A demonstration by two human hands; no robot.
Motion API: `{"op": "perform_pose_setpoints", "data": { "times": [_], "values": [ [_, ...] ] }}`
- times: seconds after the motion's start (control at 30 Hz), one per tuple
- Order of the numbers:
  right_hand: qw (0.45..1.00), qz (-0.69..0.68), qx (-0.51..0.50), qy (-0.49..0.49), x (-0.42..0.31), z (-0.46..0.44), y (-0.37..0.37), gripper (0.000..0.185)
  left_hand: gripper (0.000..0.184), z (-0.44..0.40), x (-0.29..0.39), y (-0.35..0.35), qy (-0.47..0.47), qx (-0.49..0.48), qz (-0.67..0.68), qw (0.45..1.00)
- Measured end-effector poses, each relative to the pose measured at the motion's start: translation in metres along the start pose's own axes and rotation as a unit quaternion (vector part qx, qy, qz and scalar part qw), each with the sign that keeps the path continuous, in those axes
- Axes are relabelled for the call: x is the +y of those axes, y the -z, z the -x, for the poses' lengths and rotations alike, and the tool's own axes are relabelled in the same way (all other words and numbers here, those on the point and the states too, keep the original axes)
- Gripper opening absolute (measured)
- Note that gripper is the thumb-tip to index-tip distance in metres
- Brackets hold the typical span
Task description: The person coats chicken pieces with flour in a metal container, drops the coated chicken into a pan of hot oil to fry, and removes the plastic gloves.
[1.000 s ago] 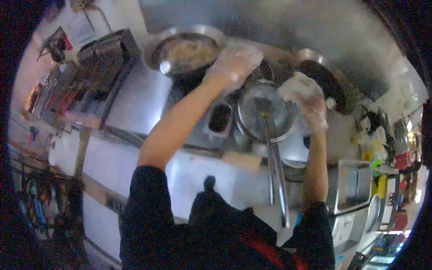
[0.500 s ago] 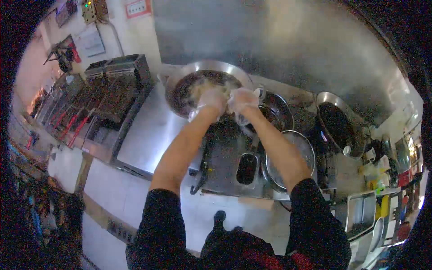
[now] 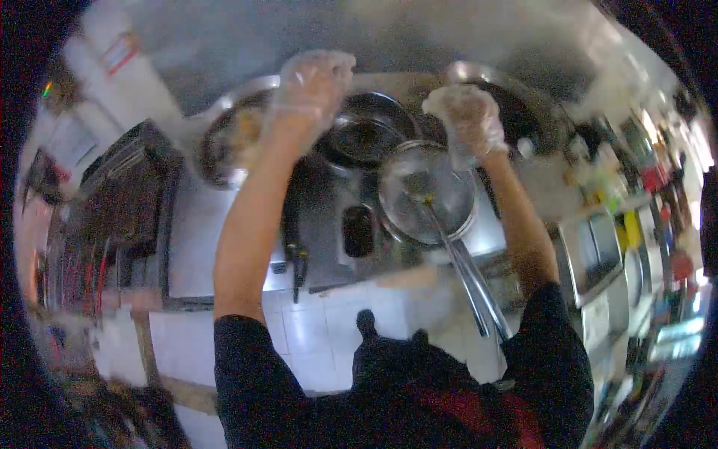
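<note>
My left hand (image 3: pixel 314 86), in a clear plastic glove, is raised between the left wok (image 3: pixel 226 105) and the dark round pan (image 3: pixel 366 135). Its fingers look bent, but motion smears them. In the left wok, pale yellowish food (image 3: pixel 247 129) shows beside my left forearm. My right hand (image 3: pixel 470 123), also in a loose clear glove, hovers at the near left side of the right wok (image 3: pixel 467 71). Blur hides whether its fingers hold anything. Below it, a round mesh strainer (image 3: pixel 404 183) rests over a pot, and its long metal handles (image 3: pixel 471 280) point toward me.
Fryer units with red-handled baskets (image 3: pixel 71 258) stand at the left. A metal counter (image 3: pixel 198 251) runs beside them. The cooktop has a dark rectangular opening (image 3: pixel 357 232). To the right are a rectangular metal tray (image 3: pixel 594 254) and blurred bottles and containers.
My hands were together over the left wok; they have parted, the right moving far right. The view has turned right. The strainer's long handles now show where my right forearm was.
</note>
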State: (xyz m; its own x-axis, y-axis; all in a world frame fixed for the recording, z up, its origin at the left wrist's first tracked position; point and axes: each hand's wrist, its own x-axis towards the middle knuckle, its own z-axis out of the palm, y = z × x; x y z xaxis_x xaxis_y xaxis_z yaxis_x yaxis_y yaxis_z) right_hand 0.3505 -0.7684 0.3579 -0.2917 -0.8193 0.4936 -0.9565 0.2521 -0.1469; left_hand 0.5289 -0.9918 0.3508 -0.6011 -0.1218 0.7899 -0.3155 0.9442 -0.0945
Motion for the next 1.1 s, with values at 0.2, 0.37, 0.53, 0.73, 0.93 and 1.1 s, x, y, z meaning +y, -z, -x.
{"op": "perform_pose_setpoints", "data": {
  "times": [0.2,0.37,0.53,0.73,0.93,1.1],
  "values": [
    [0.978,0.07,0.174,-0.094,0.227,0.205,0.074,0.031,0.035,-0.092,0.188,-0.055,0.092,-0.165,0.395,0.899],
    [0.908,0.173,0.197,-0.326,0.331,0.422,0.189,0.027,0.036,-0.128,0.409,-0.085,-0.205,-0.104,0.36,0.904],
    [0.871,0.327,0.302,-0.209,0.502,0.714,0.21,0.027,0.031,-0.107,0.666,-0.122,-0.142,-0.287,0.51,0.799],
    [0.758,0.15,0.099,-0.627,0.573,0.872,0.175,0.032,0.049,-0.016,0.926,-0.162,-0.307,-0.567,0.375,0.666],
    [0.701,0.267,0.04,-0.659,0.596,0.871,0.107,0.044,0.049,0.108,1.074,-0.246,-0.305,-0.559,0.383,0.669],
    [0.693,0.096,0.11,-0.706,0.58,0.894,0.144,0.045,0.054,0.067,1.15,-0.291,-0.432,-0.532,0.231,0.691]
  ]
}}
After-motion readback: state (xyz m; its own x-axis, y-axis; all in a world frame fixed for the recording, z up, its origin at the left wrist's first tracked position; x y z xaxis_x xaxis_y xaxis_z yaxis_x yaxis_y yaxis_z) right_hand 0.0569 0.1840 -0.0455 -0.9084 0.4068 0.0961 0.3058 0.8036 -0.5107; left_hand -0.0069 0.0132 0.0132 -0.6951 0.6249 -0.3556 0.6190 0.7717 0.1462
